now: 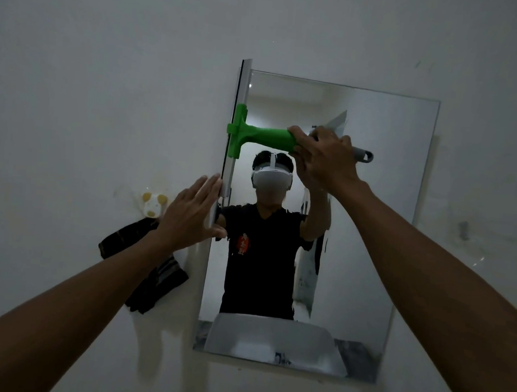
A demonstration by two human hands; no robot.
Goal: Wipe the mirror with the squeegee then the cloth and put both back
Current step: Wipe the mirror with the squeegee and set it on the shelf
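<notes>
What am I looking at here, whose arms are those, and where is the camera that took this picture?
There is one picture, taken by a wide-angle camera worn on a person's head, so the two arms reaching in from below are that person's own. They stand facing a wall mirror, which reflects them wearing the white headset. The right hand grips the handle of a green squeegee; its long blade stands upright along the mirror's left edge. The left hand is open, fingers flat against that same edge lower down, seemingly steadying it. A dark striped cloth hangs from a small wall hook left of the mirror, not yet used.
</notes>
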